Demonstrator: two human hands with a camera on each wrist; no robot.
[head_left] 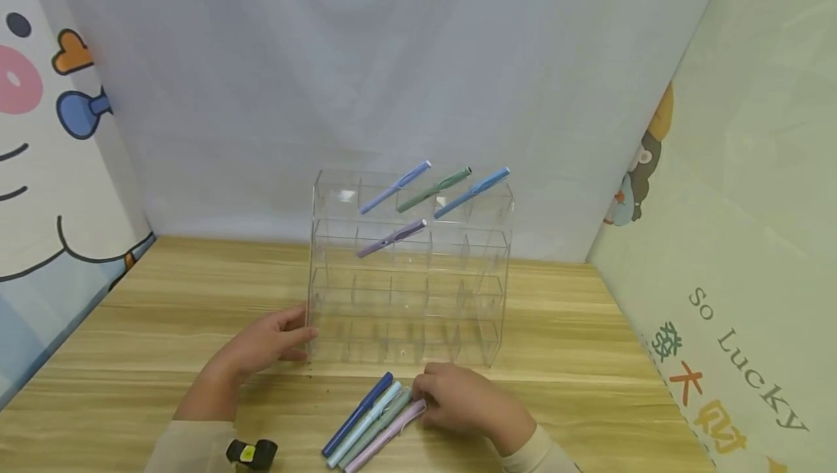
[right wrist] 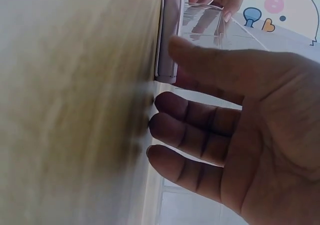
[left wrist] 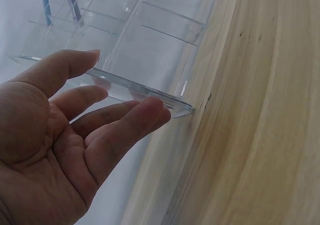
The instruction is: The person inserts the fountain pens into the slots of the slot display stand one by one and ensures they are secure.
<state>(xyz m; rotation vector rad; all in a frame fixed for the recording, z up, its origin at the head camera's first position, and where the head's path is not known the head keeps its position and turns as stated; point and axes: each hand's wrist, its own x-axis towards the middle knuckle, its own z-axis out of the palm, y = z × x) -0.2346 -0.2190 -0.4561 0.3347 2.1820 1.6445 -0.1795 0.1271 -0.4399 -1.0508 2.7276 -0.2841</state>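
Head view is giving me the key relation: the pink pen [head_left: 386, 438] is lying at the bottom centre of the frame, its long axis running from lower left to upper right, and its clip end is meeting the fingers of the right hand [head_left: 461, 399], so the barrel is stretching away to their lower left. That hand is clearly being the nearer one. Right wrist view is showing me the thumb overlapping the pen's end and the other fingers bending loosely; with the dimness there, I am not managing to tell whether thumb and forefinger are pinching or merely touching. At centre left, the left hand [head_left: 271, 342] is gripping the side edge of the clear rack [head_left: 405, 284]. Along the pink pen's upper-left flank, a grey-green pen [head_left: 375, 429], a light blue pen [head_left: 364, 424] and a dark blue pen [head_left: 357, 414] are lying nearly parallel; I am judging the grey-green one the closest obstacle. Beyond, the rack is standing mid-frame, four tilted pens occupying its upper two rows.
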